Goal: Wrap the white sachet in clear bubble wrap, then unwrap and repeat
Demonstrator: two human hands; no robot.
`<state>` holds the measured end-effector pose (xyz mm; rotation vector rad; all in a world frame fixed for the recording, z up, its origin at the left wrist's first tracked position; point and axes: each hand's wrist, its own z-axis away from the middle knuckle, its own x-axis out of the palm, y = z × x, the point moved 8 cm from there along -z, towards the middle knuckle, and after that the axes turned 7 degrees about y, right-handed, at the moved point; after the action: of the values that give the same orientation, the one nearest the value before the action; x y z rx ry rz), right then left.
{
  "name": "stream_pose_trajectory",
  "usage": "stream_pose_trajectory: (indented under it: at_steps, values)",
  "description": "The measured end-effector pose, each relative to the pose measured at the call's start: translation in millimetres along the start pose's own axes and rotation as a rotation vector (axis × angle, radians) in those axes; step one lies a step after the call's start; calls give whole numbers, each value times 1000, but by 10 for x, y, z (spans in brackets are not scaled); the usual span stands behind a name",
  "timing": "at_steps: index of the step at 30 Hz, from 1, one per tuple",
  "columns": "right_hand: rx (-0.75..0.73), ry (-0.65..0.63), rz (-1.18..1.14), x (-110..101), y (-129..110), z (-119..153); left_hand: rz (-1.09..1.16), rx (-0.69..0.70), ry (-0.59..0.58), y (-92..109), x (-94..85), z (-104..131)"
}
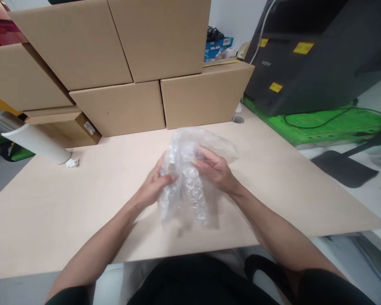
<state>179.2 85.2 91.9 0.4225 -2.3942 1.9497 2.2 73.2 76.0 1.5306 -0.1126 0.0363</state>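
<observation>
Clear bubble wrap [193, 186], crumpled and partly folded, is held up over the middle of the pale wooden table [114, 178]. My left hand [154, 182] grips its left side, with the thumb across the front and the other fingers hidden behind the plastic. On the upper right part, my right hand [214, 167] pinches the wrap between thumb and fingers. Loose plastic spreads out behind my right hand. Whether anything lies inside the wrap cannot be made out.
Several cardboard boxes [117, 108] are stacked along the table's back edge. At the left stands a white cylinder [38, 144] beside a small crumpled white scrap [72, 162]. A dark printer [285, 72] rests on a green surface [330, 125] at the right.
</observation>
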Motion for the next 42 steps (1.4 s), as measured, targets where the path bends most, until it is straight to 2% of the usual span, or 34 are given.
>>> stream_pose_trajectory:
  at_steps: [2,5,8,10,12,15,17,19,20,22,24,26,27,30,32,34,36,39,42]
  values:
    - [40,104,-16,-118,43,-61,86,-75,-14,32,-43,-59]
    - [51,248,-37,-341,102,-194,153,-92,46,63,-271,-222]
    - [67,346,-58,-566,206,-330,139,-163,60,-93,-528,-422]
    - [129,410,-43,-711,330,-387,83,-217,95,-257,-707,-537]
    - [188,457,-14,-829,445,-417,-25,-238,182,-391,-886,-606]
    - [219,477,23,-962,539,-454,-291,-114,308,-384,-1031,-613]
    - [195,482,60,-1058,550,-485,-504,83,330,-237,-974,-564]
    - [122,483,157,-1166,512,-524,-700,288,296,-83,-826,-486]
    - [70,483,240,-1219,478,-542,-785,349,265,-43,-755,-452]
    - [-26,504,479,-1318,407,-558,-935,348,201,-45,-685,-427]
    - [-90,573,760,-1409,337,-540,-1052,232,155,-105,-718,-438]
    - [-113,648,970,-1470,283,-507,-1127,144,147,-120,-769,-437]
    - [-110,672,1014,-1492,269,-493,-1143,150,163,-87,-770,-424]
    - [-35,675,943,-1534,312,-479,-1110,300,187,52,-597,-332]
    - [50,657,876,-1543,394,-478,-1060,377,106,49,-369,-249]
    - [150,608,837,-1516,521,-486,-1033,360,-13,-56,-163,-185]
    - [237,546,770,-1458,671,-499,-1040,302,-104,-186,-41,-145]
    - [282,533,624,-1384,814,-514,-1055,285,-153,-260,1,-103]
    - [269,581,524,-1371,848,-522,-1019,324,-121,-185,-57,-48]
